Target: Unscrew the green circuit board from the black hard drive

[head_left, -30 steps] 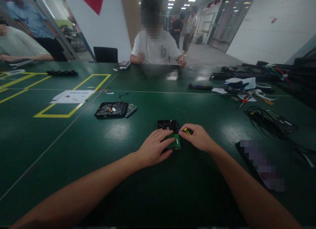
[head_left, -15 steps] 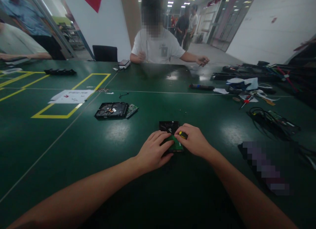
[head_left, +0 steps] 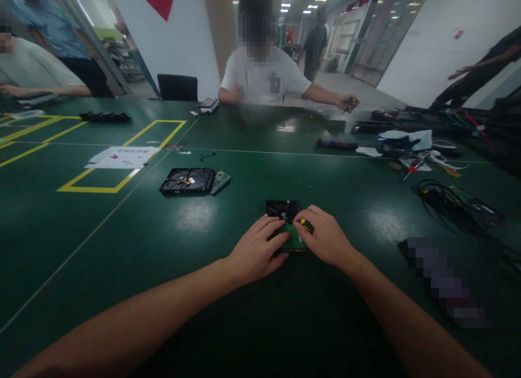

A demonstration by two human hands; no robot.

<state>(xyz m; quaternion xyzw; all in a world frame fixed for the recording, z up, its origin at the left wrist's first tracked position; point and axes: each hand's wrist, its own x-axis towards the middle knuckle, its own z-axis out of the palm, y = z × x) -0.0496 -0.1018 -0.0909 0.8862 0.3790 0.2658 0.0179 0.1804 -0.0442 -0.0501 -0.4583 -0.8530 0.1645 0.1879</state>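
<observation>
A black hard drive [head_left: 280,208] with a green circuit board [head_left: 296,240] on its near half lies on the table in front of me. From the left, my left hand [head_left: 256,249] grips it, fingers across the board and thumb at the near edge. My right hand [head_left: 329,237] is closed round a screwdriver with a short yellow and black handle [head_left: 306,225], at the drive's right side. The fingers hide the screwdriver's tip, so where it touches cannot be seen.
An opened hard drive [head_left: 187,181] and a loose circuit board [head_left: 221,182] lie to the left. A paper sheet [head_left: 122,157] is beyond them. At right are black cables [head_left: 431,196], a red screwdriver [head_left: 412,170] and a blurred dark object [head_left: 443,280]. A person [head_left: 264,74] sits opposite.
The view has shifted slightly, moving everything a little rightward. My hands keep their hold on the drive and screwdriver. The person opposite has moved an outstretched hand, and another person appears at far right.
</observation>
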